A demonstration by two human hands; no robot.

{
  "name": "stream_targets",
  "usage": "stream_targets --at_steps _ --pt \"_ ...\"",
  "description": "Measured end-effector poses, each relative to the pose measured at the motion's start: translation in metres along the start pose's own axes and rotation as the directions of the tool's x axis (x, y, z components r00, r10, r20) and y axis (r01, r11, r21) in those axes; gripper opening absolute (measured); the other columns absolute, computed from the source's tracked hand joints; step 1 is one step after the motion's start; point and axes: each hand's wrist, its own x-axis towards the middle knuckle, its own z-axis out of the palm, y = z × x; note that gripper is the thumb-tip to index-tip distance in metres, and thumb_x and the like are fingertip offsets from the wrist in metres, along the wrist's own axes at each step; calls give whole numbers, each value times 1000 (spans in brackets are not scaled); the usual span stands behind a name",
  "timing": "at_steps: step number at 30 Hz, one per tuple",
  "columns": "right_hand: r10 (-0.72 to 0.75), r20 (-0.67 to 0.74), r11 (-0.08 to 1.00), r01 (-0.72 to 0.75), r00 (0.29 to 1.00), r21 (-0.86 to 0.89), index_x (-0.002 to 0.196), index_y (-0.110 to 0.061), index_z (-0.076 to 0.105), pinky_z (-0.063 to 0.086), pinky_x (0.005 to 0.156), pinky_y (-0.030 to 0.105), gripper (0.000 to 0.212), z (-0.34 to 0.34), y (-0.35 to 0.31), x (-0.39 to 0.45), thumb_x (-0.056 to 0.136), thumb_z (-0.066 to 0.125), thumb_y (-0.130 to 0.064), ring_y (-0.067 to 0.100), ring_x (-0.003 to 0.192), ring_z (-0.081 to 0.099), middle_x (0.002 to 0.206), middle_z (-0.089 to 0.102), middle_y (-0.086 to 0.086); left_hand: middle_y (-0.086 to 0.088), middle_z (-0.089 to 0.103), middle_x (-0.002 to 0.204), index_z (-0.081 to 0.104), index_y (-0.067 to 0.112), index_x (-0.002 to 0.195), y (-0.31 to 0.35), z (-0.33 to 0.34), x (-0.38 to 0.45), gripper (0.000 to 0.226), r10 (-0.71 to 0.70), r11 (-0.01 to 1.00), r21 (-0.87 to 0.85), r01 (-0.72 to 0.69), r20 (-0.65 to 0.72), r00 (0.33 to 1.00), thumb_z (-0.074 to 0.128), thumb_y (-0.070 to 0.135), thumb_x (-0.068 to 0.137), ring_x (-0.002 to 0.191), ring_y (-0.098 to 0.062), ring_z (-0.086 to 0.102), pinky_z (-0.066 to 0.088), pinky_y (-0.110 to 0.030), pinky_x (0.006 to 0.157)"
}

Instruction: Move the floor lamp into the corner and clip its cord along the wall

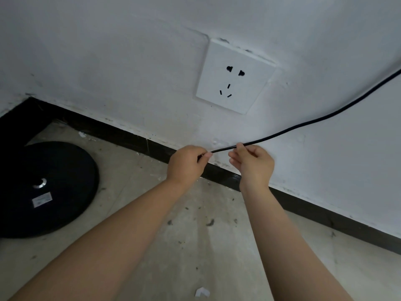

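The black cord [303,124] runs from the upper right edge down along the white wall [130,61] to my hands. My left hand [186,162] pinches the cord near its visible end, close above the dark baseboard [217,172]. My right hand [252,164] grips the same cord a short way to the right, with a straight stretch held between the two hands against the wall. The lamp's round black base [50,190] sits on the floor in the corner at left; its pole is out of view.
A white wall socket [234,77] sits above my hands with nothing plugged in. The concrete floor [195,235] is dusty with dark specks. A small white piece [201,292] lies on the floor near the bottom edge.
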Motion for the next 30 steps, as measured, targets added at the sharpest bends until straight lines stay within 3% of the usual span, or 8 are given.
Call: stream_targets --at_steps 4,9,12,14,17,21,24,30 --pt "-8 -19 999 9 1000 42 61 -13 53 46 36 9 25 7 3 0 84 59 -5 -1 37 60 61 60 4 -21 68 71 68 -2 75 0 0 2 23 -44 999 -26 41 -138 989 59 14 89 68 -32 59 45 -33 59" --pt "-209 -63 946 186 976 -267 58 -23 44 45 39 11 32 11 17 0 86 57 -14 -3 33 54 60 58 4 -21 69 74 66 -2 74 0 9 2 26 -117 993 -14 116 -132 984 58 17 90 68 -34 59 38 -30 55" --pt "-286 -50 892 247 957 -380 58 -28 37 54 59 36 36 14 19 -1 88 55 -16 1 41 55 60 52 -4 -19 70 76 67 0 78 2 13 5 25 -147 989 2 148 -137 980 57 19 91 62 -26 54 35 -26 55" --pt "-300 -47 871 253 953 -421 58 -28 36 53 60 42 37 12 19 -1 88 54 -17 3 44 55 60 50 -8 -17 70 78 68 1 82 3 11 8 22 -121 991 38 127 -130 984 56 18 91 64 -25 54 37 -27 56" --pt "-267 -80 884 211 960 -417 58 -27 38 51 53 37 35 7 19 2 89 52 -19 2 35 55 62 51 -7 -15 71 85 69 3 88 4 5 14 14 -2 993 115 19 -146 989 58 12 88 82 -30 61 44 -34 72" --pt "-180 -98 916 130 979 -380 70 -15 49 43 33 10 23 1 21 3 91 47 -23 3 44 55 63 53 -4 -13 70 87 70 5 83 10 -6 17 7 88 952 303 -30 -178 980 68 10 78 92 -31 60 36 -38 87" --pt "-63 -66 949 39 996 -312 79 -10 53 43 33 9 24 -7 22 3 92 45 -29 8 51 56 64 55 -3 -18 70 79 70 1 71 10 -8 10 5 108 954 300 -27 -258 960 74 0 68 83 -36 63 46 -45 80" --pt "55 69 948 -30 996 -316 85 -16 57 48 42 15 20 -29 29 5 91 45 -31 9 58 58 73 59 -5 -23 68 81 69 -3 75 8 -11 -8 8 122 973 213 -84 -175 977 67 -9 70 81 -40 61 49 -44 74"
